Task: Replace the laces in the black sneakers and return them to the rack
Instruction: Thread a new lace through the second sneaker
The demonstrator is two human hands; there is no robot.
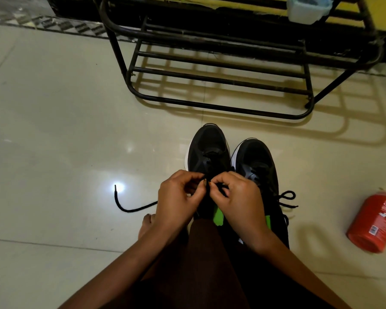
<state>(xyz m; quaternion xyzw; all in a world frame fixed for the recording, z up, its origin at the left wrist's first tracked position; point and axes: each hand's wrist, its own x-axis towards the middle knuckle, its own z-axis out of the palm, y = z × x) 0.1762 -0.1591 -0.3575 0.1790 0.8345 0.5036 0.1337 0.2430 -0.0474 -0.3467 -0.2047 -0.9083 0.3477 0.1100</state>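
Two black sneakers with white soles and green inner tabs stand side by side on the tiled floor, toes pointing away from me. Over the laces of the left sneaker [207,148], my left hand [178,197] and my right hand [234,197] each pinch the black lace [129,209]. One loose end of that lace trails left across the floor. The right sneaker [257,159] has a tied bow at its right side. The black metal shoe rack [221,70] stands just beyond the sneakers, its lower bars bare.
A red bottle with a white cap [376,224] lies on the floor at the right. A pale plastic container [305,10] sits on the rack's upper right. My bare foot [146,224] and dark-clothed knee are below my hands. Glossy tiles spread to the left.
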